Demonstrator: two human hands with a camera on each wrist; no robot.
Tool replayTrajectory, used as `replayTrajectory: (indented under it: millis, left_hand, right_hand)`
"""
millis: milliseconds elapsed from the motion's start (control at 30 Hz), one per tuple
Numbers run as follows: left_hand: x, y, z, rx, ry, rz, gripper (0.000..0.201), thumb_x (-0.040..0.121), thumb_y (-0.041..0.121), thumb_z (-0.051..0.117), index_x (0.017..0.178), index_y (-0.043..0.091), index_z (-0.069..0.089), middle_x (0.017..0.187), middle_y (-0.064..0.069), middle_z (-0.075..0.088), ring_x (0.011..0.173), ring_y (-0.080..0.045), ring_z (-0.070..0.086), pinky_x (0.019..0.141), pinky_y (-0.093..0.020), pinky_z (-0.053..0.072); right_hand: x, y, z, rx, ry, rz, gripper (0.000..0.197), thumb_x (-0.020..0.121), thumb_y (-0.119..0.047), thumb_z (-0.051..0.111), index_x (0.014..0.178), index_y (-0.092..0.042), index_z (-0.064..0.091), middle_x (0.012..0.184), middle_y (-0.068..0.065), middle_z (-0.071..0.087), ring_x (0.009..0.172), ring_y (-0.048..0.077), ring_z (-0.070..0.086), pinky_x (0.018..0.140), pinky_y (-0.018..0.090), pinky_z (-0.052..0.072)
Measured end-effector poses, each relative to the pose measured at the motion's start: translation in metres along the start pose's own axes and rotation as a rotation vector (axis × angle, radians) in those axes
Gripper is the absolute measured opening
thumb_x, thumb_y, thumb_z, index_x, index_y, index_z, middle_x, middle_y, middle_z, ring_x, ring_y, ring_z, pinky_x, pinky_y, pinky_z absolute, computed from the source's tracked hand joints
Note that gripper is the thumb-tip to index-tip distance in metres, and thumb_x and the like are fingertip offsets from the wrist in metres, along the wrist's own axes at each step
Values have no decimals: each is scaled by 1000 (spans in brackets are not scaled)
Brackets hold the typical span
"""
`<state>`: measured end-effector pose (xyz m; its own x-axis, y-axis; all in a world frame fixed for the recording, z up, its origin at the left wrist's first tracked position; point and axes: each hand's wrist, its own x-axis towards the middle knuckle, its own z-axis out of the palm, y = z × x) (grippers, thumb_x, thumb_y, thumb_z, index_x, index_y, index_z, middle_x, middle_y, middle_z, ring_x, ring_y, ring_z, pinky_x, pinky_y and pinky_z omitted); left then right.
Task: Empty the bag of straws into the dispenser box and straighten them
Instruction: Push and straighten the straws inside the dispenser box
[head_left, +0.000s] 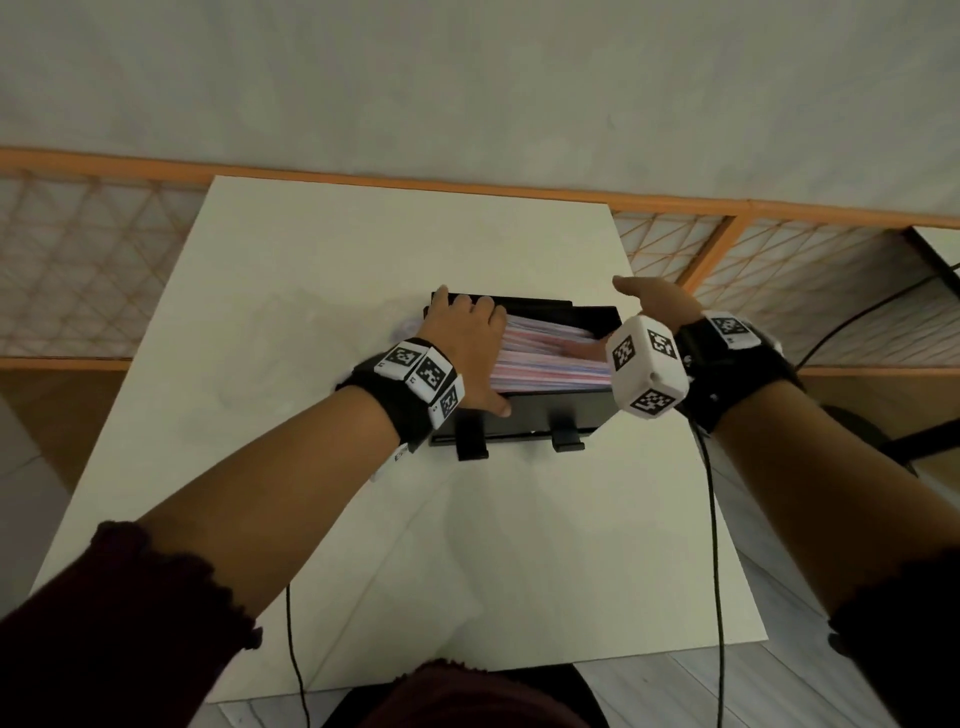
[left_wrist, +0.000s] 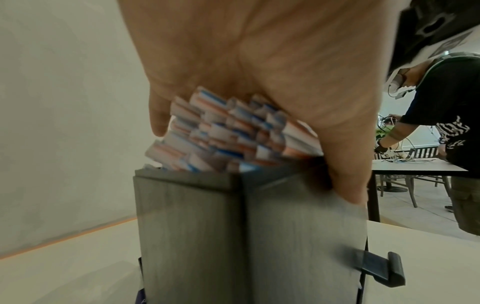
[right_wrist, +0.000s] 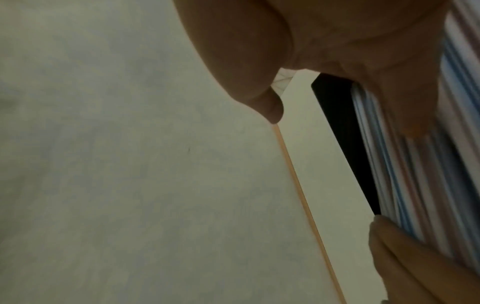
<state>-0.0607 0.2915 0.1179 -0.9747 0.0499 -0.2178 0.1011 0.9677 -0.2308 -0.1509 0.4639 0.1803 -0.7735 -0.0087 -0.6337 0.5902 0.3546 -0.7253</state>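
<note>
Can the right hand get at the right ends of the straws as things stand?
Probably yes. The right hand is already at that end of the dispenser box, whose top is open, and its fingers appear to lie on the straws. The left hand covers only the opposite ends.

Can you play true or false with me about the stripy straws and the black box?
1. The pink, blue and white striped paper straws are lying in the black rectangular dispenser box. True.
2. The left hand is resting flat on the pale table, away from the box. False: it presses against the straw ends at the box's left side.
3. The right hand is at the right end of the straws. True.
4. The box stands on the floor. False: it stands on the pale rectangular table.
5. The straw ends stick up above the box's wall in the left wrist view. True.
</note>
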Motion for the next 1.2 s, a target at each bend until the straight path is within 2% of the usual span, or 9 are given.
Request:
replayTrajectory:
  millis: [133, 200, 300, 500, 567, 667, 767, 933, 1200]
  left_hand:
    - [3, 4, -2, 45, 0, -20, 120, 65, 83, 51, 147, 3, 13, 145, -14, 30, 125, -33, 38, 111, -50, 23]
    - [3, 8, 0, 29, 20, -27, 117, 66, 79, 53, 145, 2, 16, 143, -14, 33, 121, -32, 40, 108, -47, 28]
    - [0, 9, 1, 7, 41, -32, 110, 68, 73, 55, 143, 2, 18, 142, -15, 33, 119, -32, 40, 103, -46, 32]
    - [-2, 10, 4, 6, 8, -55, 113, 69, 76, 48, 146, 2, 11, 145, -14, 26, 125, -33, 33, 106, -48, 28]
    - [-2, 9, 7, -8, 21, -56, 113, 70, 76, 47, 146, 1, 11, 146, -15, 25, 125, -34, 33, 106, -49, 28]
    - [-2, 9, 8, -19, 29, -60, 112, 69, 75, 47, 146, 2, 12, 147, -15, 25, 125, -34, 32, 105, -49, 28]
    - [-1, 9, 10, -61, 44, -58, 110, 68, 74, 49, 144, 2, 15, 144, -14, 27, 123, -33, 33, 104, -48, 28]
    - [-1, 7, 11, -110, 59, -72, 111, 65, 73, 54, 143, 3, 17, 141, -13, 31, 122, -32, 34, 103, -47, 28]
    - [-2, 7, 16, -162, 81, -67, 114, 65, 73, 53, 145, 3, 11, 146, -13, 26, 130, -34, 28, 110, -49, 23]
  right_hand:
    - [6, 1, 10, -56, -15, -93, 45, 100, -25, 41, 138, -1, 36, 139, 16, 47, 99, 33, 59, 62, 24, 42]
    - [13, 5, 26, -55, -28, -49, 30, 101, -25, 38, 123, -6, 45, 116, 20, 59, 79, 29, 58, 59, 27, 38]
    - [35, 14, 43, -85, -7, -121, 40, 101, -17, 33, 138, -2, 36, 138, 15, 44, 78, 16, 49, 55, 13, 47]
    - [41, 30, 43, 137, -26, -99, 49, 97, -26, 43, 143, -9, 32, 136, 10, 48, 126, 25, 47, 103, 34, 40]
    - [51, 28, 45, 298, -14, -36, 32, 100, -28, 36, 127, -13, 46, 90, 12, 71, 86, 15, 67, 80, 29, 48]
    - [48, 22, 46, 235, 85, -9, 19, 99, -31, 38, 87, -18, 46, 28, -1, 51, 34, 18, 56, 53, 25, 44]
    - [42, 19, 50, 279, 84, 73, 32, 97, -39, 43, 82, -11, 47, 24, 4, 46, 18, 15, 45, 35, 16, 43]
    - [41, 22, 52, 206, 53, 60, 45, 96, -45, 40, 109, -7, 59, 34, 8, 57, 21, 16, 50, 43, 21, 41]
    - [47, 29, 54, 361, 41, 20, 52, 100, -41, 33, 70, -3, 51, 31, 6, 55, 24, 15, 53, 48, 30, 42]
